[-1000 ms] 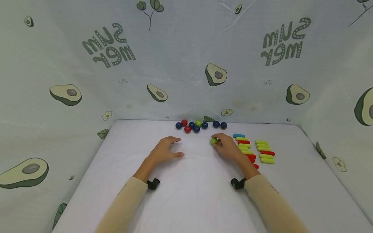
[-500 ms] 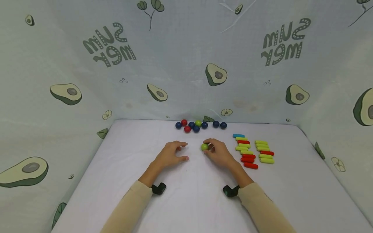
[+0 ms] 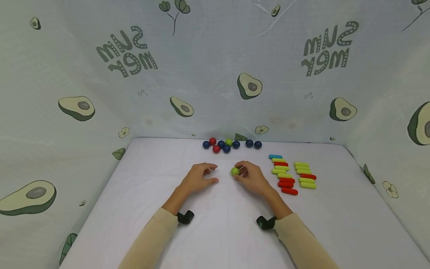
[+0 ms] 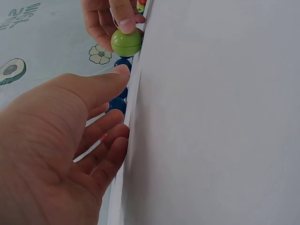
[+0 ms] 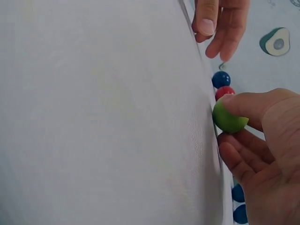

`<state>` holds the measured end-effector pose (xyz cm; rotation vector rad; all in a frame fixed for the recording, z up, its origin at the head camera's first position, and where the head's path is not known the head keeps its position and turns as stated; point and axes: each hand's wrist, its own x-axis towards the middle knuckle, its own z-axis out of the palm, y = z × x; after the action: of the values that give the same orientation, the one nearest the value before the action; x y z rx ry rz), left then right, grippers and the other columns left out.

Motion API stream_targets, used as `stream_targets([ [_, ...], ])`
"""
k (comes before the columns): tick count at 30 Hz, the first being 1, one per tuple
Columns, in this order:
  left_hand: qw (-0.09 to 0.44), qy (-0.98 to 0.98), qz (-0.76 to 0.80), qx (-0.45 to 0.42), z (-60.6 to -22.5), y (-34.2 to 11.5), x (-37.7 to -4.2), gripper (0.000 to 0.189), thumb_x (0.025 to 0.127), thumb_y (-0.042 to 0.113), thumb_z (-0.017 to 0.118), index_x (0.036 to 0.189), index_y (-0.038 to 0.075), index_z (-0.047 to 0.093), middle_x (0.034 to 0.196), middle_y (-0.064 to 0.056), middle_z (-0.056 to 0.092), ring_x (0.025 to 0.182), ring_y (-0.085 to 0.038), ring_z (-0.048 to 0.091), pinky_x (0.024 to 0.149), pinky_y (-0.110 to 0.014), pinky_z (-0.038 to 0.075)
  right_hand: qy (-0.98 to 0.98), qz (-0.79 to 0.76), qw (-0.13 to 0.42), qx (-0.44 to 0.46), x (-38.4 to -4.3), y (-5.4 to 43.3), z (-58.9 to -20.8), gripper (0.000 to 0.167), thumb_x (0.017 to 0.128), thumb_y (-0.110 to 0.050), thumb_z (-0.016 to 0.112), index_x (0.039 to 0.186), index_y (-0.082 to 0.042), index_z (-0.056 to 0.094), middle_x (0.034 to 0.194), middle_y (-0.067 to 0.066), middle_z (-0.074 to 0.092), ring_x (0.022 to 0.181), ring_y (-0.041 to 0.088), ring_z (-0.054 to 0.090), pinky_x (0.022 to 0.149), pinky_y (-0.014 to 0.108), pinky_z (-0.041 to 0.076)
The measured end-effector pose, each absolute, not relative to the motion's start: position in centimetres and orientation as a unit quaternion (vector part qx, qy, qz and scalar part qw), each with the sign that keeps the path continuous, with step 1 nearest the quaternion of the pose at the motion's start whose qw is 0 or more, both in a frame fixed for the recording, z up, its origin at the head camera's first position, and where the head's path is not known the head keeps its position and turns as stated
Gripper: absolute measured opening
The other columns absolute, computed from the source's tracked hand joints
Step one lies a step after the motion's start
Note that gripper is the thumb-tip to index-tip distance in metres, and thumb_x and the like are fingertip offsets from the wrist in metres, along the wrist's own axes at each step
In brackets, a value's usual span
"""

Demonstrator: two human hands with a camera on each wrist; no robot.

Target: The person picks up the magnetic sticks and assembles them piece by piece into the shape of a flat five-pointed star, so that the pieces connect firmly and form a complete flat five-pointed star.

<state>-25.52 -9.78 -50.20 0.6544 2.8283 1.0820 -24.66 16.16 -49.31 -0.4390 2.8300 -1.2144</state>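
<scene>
A glossy green ball, with a thin seam round it in the left wrist view, is pinched between the thumb and fingers of my right hand. It is held over the middle of the white table. To its left, my left hand is held with thumb and fingers apart and nothing between them. In the right wrist view the thumb lies on top of the green ball. Beyond both hands sits a loose row of balls: a second green ball, a red ball and several dark blue balls.
Right of my right hand, two columns of short sticks lie on the table: yellow sticks, red sticks and one blue stick. A printed cloth with avocados hangs behind the table's far edge.
My right hand has moved left and slightly nearer with the green ball, uncovering the sticks. My left hand has shifted a little right. Both have nearly stopped in the last half second.
</scene>
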Motion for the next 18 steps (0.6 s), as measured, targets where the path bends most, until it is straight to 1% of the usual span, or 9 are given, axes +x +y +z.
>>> stream_targets([
  [5, 0.025, 0.913, 0.350, 0.206, -50.4, -9.8, -25.5, 0.046, 0.091, 0.033, 0.080, 0.133, 0.017, 0.069, 0.123, 0.003, 0.072, 0.108, -0.015, 0.063, 0.098, -0.035, 0.053, 0.912, -0.387, 0.017, -0.134, -24.5, 16.0, -49.3, 0.042, 0.093, -0.014, 0.076, 0.133, -0.008, 0.062, 0.128, 0.010, 0.066, 0.103, 0.022, 0.064, 0.094, 0.041, 0.057],
  [9, 0.025, 0.913, 0.348, 0.210, -50.5, -9.9, -25.6, 0.045, 0.092, 0.031, 0.079, 0.133, 0.016, 0.069, 0.123, 0.002, 0.072, 0.108, -0.015, 0.063, 0.098, -0.036, 0.053, 0.915, -0.384, 0.019, -0.120, -24.1, 16.2, -49.0, 0.046, 0.094, -0.019, 0.076, 0.136, -0.009, 0.061, 0.130, 0.009, 0.066, 0.104, 0.023, 0.064, 0.095, 0.042, 0.057],
  [13, 0.028, 0.915, 0.341, 0.212, -50.4, -9.8, -25.6, 0.046, 0.092, 0.032, 0.080, 0.133, 0.016, 0.069, 0.124, 0.002, 0.072, 0.108, -0.015, 0.063, 0.098, -0.036, 0.053, 0.920, -0.377, 0.011, -0.105, -23.4, 17.2, -48.6, 0.045, 0.095, -0.026, 0.076, 0.135, -0.012, 0.061, 0.126, 0.008, 0.067, 0.105, 0.024, 0.063, 0.094, 0.044, 0.057],
  [18, 0.035, 0.918, 0.332, 0.213, -50.3, -9.4, -25.7, 0.047, 0.092, 0.035, 0.079, 0.135, 0.018, 0.068, 0.127, 0.004, 0.071, 0.109, -0.015, 0.062, 0.099, -0.036, 0.053, 0.930, -0.357, 0.004, -0.086, -21.8, 20.2, -48.1, 0.043, 0.096, -0.032, 0.074, 0.132, -0.013, 0.063, 0.120, 0.008, 0.067, 0.106, 0.025, 0.061, 0.091, 0.041, 0.056],
])
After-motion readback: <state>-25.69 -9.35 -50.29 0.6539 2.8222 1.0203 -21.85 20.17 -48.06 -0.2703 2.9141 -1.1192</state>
